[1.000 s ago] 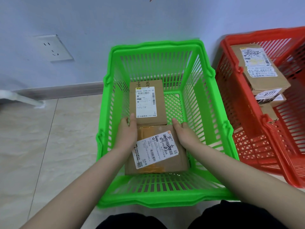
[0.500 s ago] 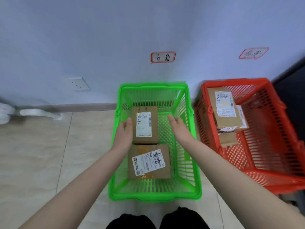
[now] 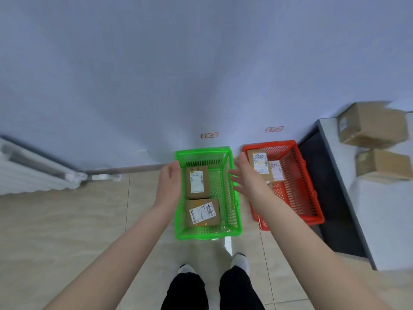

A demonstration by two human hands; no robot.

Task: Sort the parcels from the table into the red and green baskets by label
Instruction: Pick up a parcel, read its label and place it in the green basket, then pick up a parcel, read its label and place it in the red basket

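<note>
Two bare forearms reach up from the bottom of the frame above black trousers (image 3: pixel 185 291) and white shoes (image 3: pixel 240 260), and both hands are now empty. A second ago they were down inside the green basket, flanking the nearer parcel; since then they have lifted clear and the view has drawn back. The left hand (image 3: pixel 169 182) hangs over the basket's left rim at centre frame, fingers loosely curved and gripping nothing. The right hand (image 3: pixel 247 175), somewhat blurred, is spread wide between the two baskets. I judge this parcel placed and the hands free for the next one. The green basket (image 3: pixel 201 235) stands on the tiled floor (image 3: pixel 67 231) and holds two brown cardboard parcels lying flat, end to end along its left side: the nearer parcel (image 3: pixel 202 212), its white label stuck askew with dark handwriting, and the farther parcel (image 3: pixel 197 182), its label square. To the right, the red basket (image 3: pixel 295 198) holds a labelled top parcel (image 3: pixel 259 162) in its far left corner, with at least one more beside it. A small red-edged sign (image 3: pixel 209 135) sits on the wall above the green basket, another above the red – both too blurred to read. At upper right, newly in view, a white table (image 3: pixel 380 209) carries a nearer box (image 3: pixel 384 164) and a farther box (image 3: pixel 373 126) – so sorting looks unfinished.
</note>
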